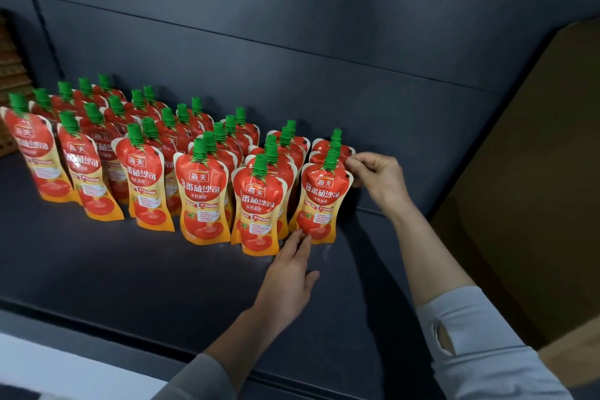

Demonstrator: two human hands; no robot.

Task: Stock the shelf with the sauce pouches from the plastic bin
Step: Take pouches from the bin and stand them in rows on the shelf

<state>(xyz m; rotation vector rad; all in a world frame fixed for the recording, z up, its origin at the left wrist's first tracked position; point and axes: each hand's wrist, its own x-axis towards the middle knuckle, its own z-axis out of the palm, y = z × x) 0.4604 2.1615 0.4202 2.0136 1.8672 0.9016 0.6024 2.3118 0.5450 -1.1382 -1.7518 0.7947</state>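
Red sauce pouches (201,195) (green caps) stand upright, perhaps six rows, on the shelf (130,269).

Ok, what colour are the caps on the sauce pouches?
Green caps on the sauce pouches; head view shows it best.

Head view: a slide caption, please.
Left hand and right hand steady the rightmost front sauce pouch on the dark shelf.
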